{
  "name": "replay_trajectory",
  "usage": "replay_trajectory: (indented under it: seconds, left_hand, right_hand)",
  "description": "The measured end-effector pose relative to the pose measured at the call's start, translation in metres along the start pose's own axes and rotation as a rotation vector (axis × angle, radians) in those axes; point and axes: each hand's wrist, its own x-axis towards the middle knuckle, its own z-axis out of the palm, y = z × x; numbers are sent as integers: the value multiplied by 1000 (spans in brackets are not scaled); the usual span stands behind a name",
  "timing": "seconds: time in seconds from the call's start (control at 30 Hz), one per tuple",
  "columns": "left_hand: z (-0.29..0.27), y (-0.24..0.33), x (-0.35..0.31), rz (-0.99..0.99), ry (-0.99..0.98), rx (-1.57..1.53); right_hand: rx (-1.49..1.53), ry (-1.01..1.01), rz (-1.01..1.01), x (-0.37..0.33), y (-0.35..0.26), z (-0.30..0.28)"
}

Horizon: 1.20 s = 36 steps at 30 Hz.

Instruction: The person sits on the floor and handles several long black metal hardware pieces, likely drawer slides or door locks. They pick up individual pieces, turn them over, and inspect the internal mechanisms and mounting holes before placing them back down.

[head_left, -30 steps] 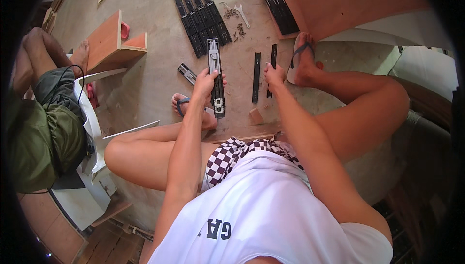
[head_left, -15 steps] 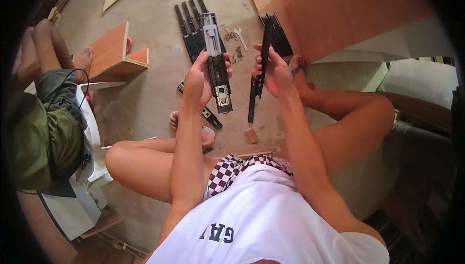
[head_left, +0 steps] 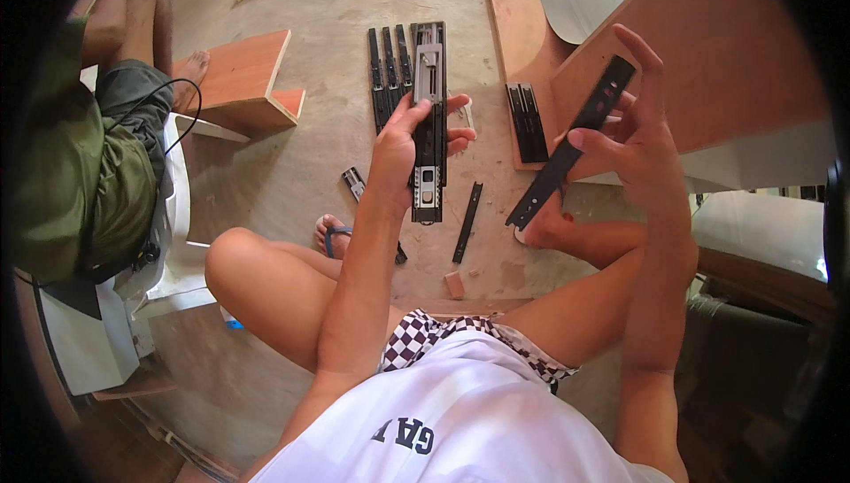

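My left hand (head_left: 400, 142) grips a black-and-silver drawer slide (head_left: 428, 142), held upright in front of me with its thumb on the face. Off to the right, my right hand (head_left: 633, 124) pinches a black slide rail (head_left: 571, 146) that tilts up to the right, thumb on its near face and one finger raised. Beyond the left hand lie several drawer slides (head_left: 390, 67) side by side on the floor. A single black rail (head_left: 467, 222) rests on the floor between my hands. Another slide (head_left: 354, 184) lies partly hidden under my left forearm.
Several black rails (head_left: 527, 123) lie on a wooden board (head_left: 506, 23) at the right. A large wood panel (head_left: 699, 67) stands beside them. To the left are a wooden piece (head_left: 235, 67) and a seated person (head_left: 97, 200). A small reddish block (head_left: 454, 285) sits near my lap.
My right hand has swung right and up, carrying its rail away from the left hand. The other dark rail now lies on the floor. My left hand still holds its slide.
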Motion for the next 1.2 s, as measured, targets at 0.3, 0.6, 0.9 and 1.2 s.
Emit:
replay_trajectory:
  seconds: [0.3,0.6,0.9,1.2]
  left_hand:
    - [-11,-10,-3,23,-94,-62]
    - [-28,11,12,258,10,-153]
    - [-36,37,10,372,187,-257]
    - [-41,52,-2,434,56,-533]
  right_hand:
    - [-140,325,71,-9,41,-3]
    - [459,139,363,-20,43,-5]
    - [586,-198,614,-44,52,52]
    - [355,-217,589,-62,78,73]
